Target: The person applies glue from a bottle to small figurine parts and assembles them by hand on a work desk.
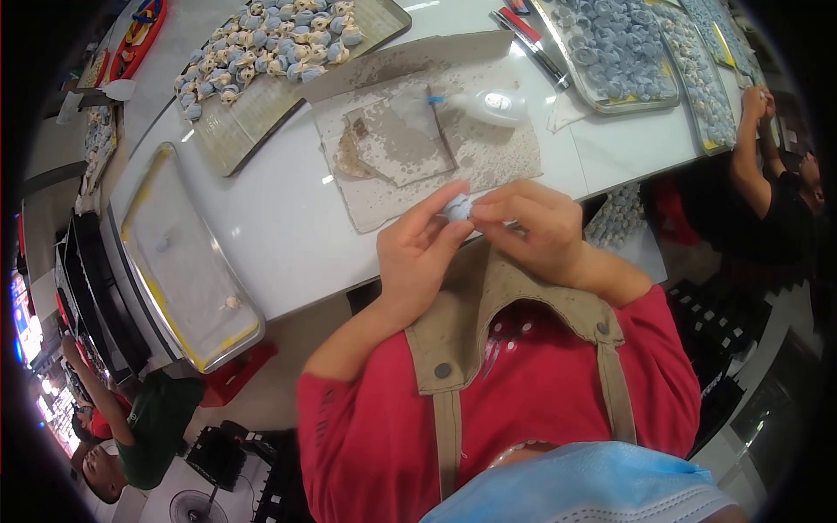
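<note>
Between my two hands, above the table's front edge, is a small light-blue moulded piece [458, 207]. My left hand [420, 253] pinches it between thumb and fingers. The fingertips of my right hand [536, 228] are closed against its right side and hide part of it. Just beyond my hands lies a stained cardboard sheet [514, 166], with a flat, glue-marked plate [401, 148] on it. A white squeeze bottle with a blue tip [497, 107] lies on its side on the cardboard.
A tray [231, 148] at the far left bears many blue-and-cream pieces. Another tray [187, 261], at left, has two small pieces. Grey-blue parts fill a metal tray [615, 48] at far right, near a red-and-black cutter knife [536, 52]. Co-workers sit at both sides.
</note>
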A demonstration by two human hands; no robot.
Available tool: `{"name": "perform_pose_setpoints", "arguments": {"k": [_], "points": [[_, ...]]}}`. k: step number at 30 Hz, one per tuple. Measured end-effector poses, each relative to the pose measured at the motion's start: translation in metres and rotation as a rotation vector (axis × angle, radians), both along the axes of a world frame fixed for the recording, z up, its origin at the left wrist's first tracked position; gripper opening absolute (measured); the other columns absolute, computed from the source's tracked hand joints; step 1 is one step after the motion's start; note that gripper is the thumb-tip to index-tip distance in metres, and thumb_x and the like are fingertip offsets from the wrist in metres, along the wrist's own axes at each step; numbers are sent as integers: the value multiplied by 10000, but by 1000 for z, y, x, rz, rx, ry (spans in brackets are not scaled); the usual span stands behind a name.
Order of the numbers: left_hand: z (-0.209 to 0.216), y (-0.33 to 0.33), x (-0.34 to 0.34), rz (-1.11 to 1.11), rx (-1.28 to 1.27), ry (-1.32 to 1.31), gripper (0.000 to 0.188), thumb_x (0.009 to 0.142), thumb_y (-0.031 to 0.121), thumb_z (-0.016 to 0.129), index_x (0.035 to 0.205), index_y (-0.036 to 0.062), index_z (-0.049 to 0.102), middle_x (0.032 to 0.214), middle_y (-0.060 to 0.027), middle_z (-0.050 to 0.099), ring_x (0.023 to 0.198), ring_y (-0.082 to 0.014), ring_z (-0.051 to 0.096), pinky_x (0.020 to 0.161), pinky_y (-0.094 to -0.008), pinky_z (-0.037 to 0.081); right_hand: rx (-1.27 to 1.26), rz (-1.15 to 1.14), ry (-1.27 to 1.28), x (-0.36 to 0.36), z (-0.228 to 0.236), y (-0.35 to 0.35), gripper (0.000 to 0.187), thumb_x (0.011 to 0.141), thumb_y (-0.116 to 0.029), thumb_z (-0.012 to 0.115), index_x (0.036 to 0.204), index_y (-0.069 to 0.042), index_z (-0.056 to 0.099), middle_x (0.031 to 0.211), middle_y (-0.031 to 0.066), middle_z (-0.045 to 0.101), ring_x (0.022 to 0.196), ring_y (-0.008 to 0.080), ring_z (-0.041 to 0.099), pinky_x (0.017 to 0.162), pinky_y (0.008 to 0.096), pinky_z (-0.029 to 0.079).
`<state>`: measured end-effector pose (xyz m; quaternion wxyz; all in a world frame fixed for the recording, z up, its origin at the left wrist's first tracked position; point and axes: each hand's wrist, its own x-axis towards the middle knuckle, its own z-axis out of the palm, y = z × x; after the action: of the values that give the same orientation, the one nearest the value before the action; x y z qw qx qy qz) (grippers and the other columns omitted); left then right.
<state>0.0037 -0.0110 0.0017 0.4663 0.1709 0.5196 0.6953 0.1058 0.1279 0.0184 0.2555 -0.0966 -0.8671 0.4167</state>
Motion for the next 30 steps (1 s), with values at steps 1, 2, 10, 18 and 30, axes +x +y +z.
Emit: {"name": "perform_pose_setpoints", "arguments": {"k": [1,2,10,18,30], "points": [[0,-1,1,1,-1,36,356,849,-28,571,1198,-43,506,984,-65,602,870,-85,568,773,-208,464,-16,8,-11,2,0,0,137,684,-5,696,798,-60,644,787,63,636,701,206,628,593,275,504],[1,-1,1,-1,-3,38,356,849,-28,571,1198,-43,506,984,-65,602,870,-85,568,773,-208,464,-18,6,-9,2,0,5,137,684,-5,696,798,-60,644,787,63,636,701,206,628,593,275,504],[6,6,1,-56,-98,235,310,845,-16,582,1153,-35,546,884,-38,624,783,-64,569,719,-195,465,-246,149,-48,3,4,24,179,672,60,691,810,-33,627,821,95,629,750,201,630,650,266,497],[12,20,9,31,-39,81,340,845,-19,578,1180,-42,521,963,-53,615,810,-71,565,742,-200,463,-251,7,12,11,3,20,147,675,16,707,781,-42,623,788,66,629,731,204,625,637,273,492],[8,15,3,-71,0,291,325,820,4,612,1143,-5,572,1015,-65,632,846,-79,573,737,-199,447,-523,137,27,3,-5,32,249,681,-49,732,895,-19,609,891,81,629,846,184,610,741,273,481]]}}
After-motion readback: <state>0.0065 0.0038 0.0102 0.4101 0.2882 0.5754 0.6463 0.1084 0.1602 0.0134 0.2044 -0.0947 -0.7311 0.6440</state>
